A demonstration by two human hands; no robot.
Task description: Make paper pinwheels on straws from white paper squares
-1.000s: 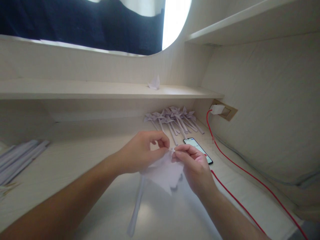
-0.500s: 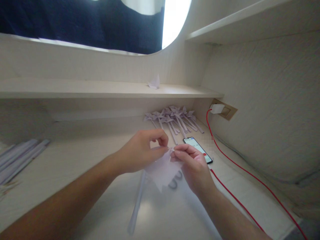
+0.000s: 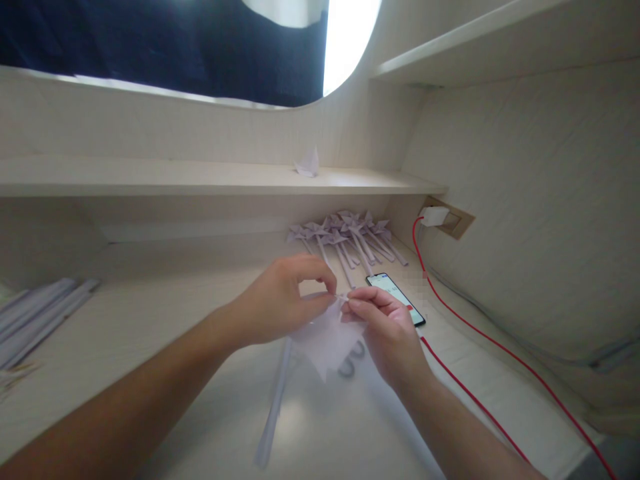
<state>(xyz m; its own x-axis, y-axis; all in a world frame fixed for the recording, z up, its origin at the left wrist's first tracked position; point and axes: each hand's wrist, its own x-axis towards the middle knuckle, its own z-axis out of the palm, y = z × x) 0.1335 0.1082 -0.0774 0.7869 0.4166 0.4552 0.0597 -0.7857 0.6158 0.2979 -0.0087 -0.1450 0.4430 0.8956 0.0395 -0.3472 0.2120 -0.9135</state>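
Note:
A folded white paper pinwheel point(image 3: 325, 347) hangs between my two hands above the desk. My left hand point(image 3: 290, 300) is closed in a pinch, thumb and index finger meeting at the pinwheel's upper edge. From the right, my right hand point(image 3: 387, 320) pinches a small tip of the same paper, its fingertips almost touching the left thumb. Something thin shows between the fingertips, too small to name. A rolled paper stick point(image 3: 274, 413) lies on the desk below my left hand. Grey loops like scissor handles point(image 3: 353, 361) show partly behind the pinwheel.
Several finished pinwheels on sticks point(image 3: 345, 233) lie piled at the back. A phone point(image 3: 395, 297) with a red cable point(image 3: 475, 397) lies beside my right hand. Rolled paper sticks point(image 3: 45, 317) are stacked at left. A folded paper piece point(image 3: 307, 165) stands on the shelf point(image 3: 200, 177).
Both hands keep their pinch on the pinwheel and have hardly moved. The pinwheel's lower point has shifted very slightly to the right.

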